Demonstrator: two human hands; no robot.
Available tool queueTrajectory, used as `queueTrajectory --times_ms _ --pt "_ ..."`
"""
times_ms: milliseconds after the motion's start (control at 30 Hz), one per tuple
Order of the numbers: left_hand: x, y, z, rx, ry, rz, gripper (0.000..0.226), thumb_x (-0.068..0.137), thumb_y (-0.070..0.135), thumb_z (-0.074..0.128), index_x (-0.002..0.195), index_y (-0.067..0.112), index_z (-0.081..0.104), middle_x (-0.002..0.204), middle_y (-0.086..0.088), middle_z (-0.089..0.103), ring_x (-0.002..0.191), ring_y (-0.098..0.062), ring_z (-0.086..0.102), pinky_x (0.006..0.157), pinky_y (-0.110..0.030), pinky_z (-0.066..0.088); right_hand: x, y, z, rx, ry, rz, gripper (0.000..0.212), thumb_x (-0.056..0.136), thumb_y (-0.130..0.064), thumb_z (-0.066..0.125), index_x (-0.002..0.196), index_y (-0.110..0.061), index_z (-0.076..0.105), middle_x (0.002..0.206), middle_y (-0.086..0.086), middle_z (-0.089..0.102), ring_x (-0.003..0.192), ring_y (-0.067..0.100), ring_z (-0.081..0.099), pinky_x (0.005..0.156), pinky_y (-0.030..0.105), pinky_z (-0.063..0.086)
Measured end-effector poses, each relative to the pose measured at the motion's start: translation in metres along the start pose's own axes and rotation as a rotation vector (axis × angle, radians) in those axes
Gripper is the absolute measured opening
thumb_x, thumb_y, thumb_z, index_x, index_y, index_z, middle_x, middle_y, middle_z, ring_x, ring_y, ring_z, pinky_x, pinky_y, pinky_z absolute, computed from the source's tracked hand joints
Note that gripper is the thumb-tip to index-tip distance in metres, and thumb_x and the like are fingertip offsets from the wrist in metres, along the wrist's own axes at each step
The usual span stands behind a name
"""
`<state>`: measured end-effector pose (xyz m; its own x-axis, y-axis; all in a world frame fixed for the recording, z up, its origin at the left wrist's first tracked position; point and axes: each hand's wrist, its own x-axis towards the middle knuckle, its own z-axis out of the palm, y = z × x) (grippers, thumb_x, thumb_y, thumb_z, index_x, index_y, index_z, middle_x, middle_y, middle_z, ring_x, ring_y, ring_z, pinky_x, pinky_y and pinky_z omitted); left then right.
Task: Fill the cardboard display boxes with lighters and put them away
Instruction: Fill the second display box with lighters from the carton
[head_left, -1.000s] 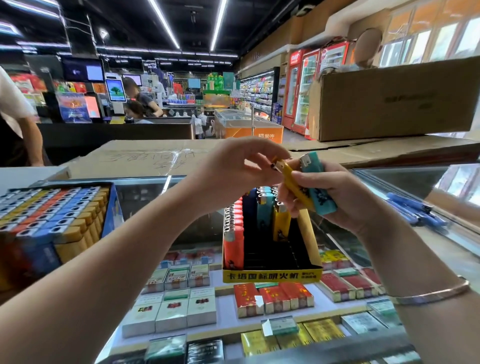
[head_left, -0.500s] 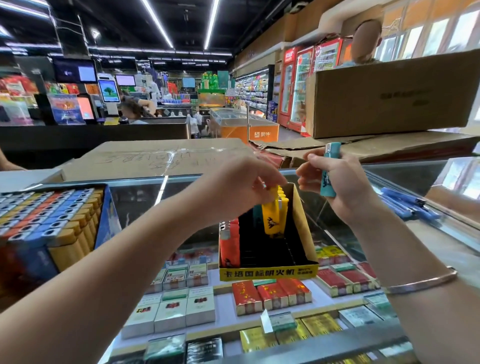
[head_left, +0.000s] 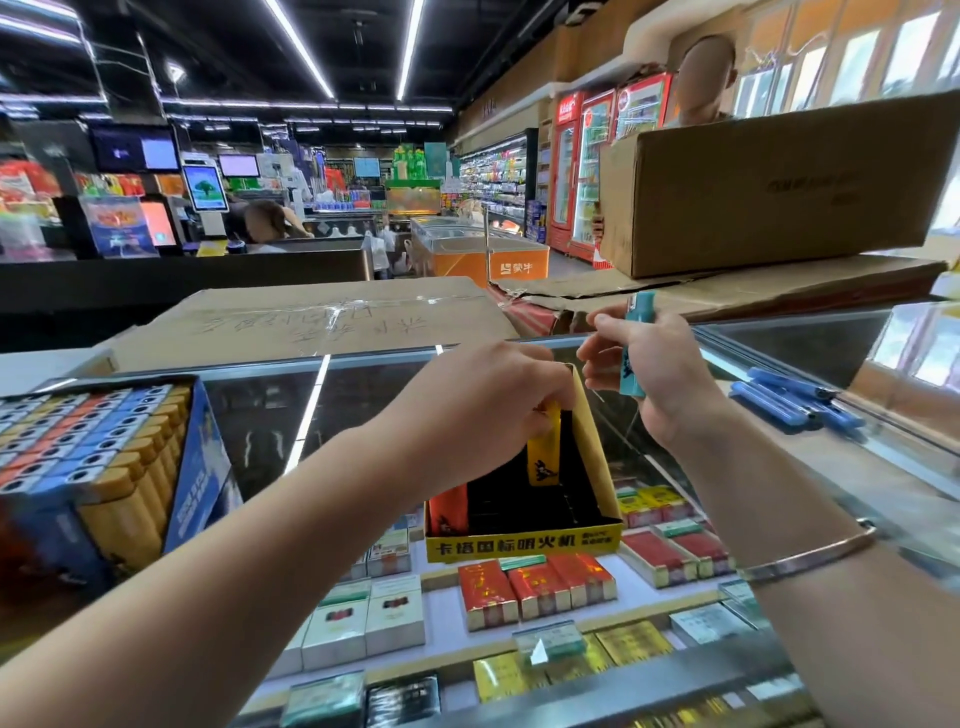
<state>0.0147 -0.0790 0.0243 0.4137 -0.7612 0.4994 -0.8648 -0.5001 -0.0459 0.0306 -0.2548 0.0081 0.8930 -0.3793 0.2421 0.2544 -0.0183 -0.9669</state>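
My left hand (head_left: 488, 400) has carried the yellow plastic lighter (head_left: 544, 457) down into the yellow cardboard display box (head_left: 524, 540), fingers pinched on its top (one more slot filled, I judge). My right hand (head_left: 644, 369) grips the teal plastic lighter (head_left: 635, 343), waiting above.

1. I see a yellow lighter (head_left: 544, 451) with a dark printed figure low on its body, pinched in my left hand (head_left: 483, 405).
2. My right hand (head_left: 652, 374) grips a turquoise lighter (head_left: 634, 345) bearing a dark print.
3. The display box (head_left: 524, 543) has a yellow front with black characters, tan cardboard sides and a black interior.
4. An orange-red lighter (head_left: 448, 512) with a dark figure stands at its left.
5. The full box (head_left: 200, 467) on my left is blue; its lighters run in yellow, blue and orange rows.
6. A silver bangle (head_left: 810, 553) rings my right wrist.
7. Blue pens (head_left: 795, 400) lie on the glass.
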Motion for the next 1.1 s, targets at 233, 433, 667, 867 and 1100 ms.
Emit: queueTrajectory --times_ms 233,433,667,867,1100 --pt "0.000 0.000 0.007 0.017 -0.035 -0.037 0.028 0.087 0.009 0.060 0.111 0.024 0.067 0.103 0.006 0.060 0.084 -0.014 0.060 0.071 -0.030 0.054 0.000 0.001 0.002 0.000 0.010 -0.001 0.006 0.094 -0.017 0.051 0.092 -0.015 0.056 0.063 0.001 0.065 0.062 0.017 0.062 0.056 0.029 0.051" --pt "0.000 -0.005 -0.004 0.052 -0.135 -0.038 0.028 0.094 0.028 0.048 0.119 0.034 0.061 0.110 0.015 0.061 0.098 -0.008 0.054 0.077 -0.028 0.049 -0.001 0.000 0.001 0.017 -0.013 0.022 0.026 0.095 -0.031 0.048 0.104 -0.008 0.057 0.063 0.001 0.064 0.062 0.016 0.060 0.054 0.028 0.050" --pt "-0.004 -0.009 -0.016 0.022 -0.289 -0.085 0.033 0.091 0.044 0.048 0.124 0.043 0.053 0.115 0.012 0.062 0.098 -0.008 0.056 0.079 -0.028 0.049 -0.005 -0.003 0.003 0.027 -0.081 0.008 0.050 0.096 -0.049 0.035 0.080 -0.010 0.063 0.062 0.004 0.065 0.055 0.016 0.057 0.059 0.031 0.047" --pt "0.000 -0.016 -0.015 -0.492 -0.145 -0.235 0.039 0.087 0.033 0.057 0.126 0.032 0.052 0.113 0.014 0.063 0.095 0.005 0.058 0.083 -0.013 0.048 -0.007 -0.005 0.009 0.040 -0.287 -0.162 0.053 0.091 -0.057 0.029 0.084 -0.021 0.067 0.077 0.003 0.065 0.072 0.017 0.057 0.081 0.040 0.040" --pt "0.004 -0.022 -0.010 -1.013 0.092 -0.297 0.028 0.083 0.010 0.064 0.110 0.007 0.061 0.098 -0.005 0.069 0.082 -0.006 0.067 0.067 -0.015 0.050 -0.020 -0.005 0.025 -0.038 -0.640 -0.367 0.046 0.079 -0.070 0.036 0.113 -0.049 0.058 0.129 -0.009 0.057 0.125 0.010 0.049 0.107 0.035 0.038"
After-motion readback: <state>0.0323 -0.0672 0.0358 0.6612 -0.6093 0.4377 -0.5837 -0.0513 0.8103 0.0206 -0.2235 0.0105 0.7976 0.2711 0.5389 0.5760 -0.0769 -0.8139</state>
